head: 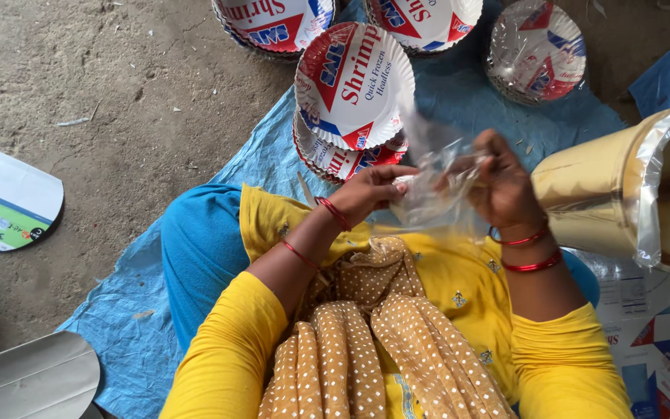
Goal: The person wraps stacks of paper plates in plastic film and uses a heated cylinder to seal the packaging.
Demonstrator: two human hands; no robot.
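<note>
A thin clear plastic bag (432, 182) hangs between my two hands above my lap. My left hand (370, 190) pinches its left edge with thumb and fingers. On the other side, my right hand (502, 186) grips the bag's right edge. Red bangles ring both wrists. Just beyond my hands lies a stack of round printed paper plates (350, 85), red, white and blue, resting on a blue tarp (133, 326).
More plate stacks sit at the top (273, 23) (424, 19), and one wrapped in plastic (537, 50). A gold stack in a clear sleeve (622, 190) lies at right. Flat round card pieces (5, 202) (32, 376) rest on the dirt floor at left.
</note>
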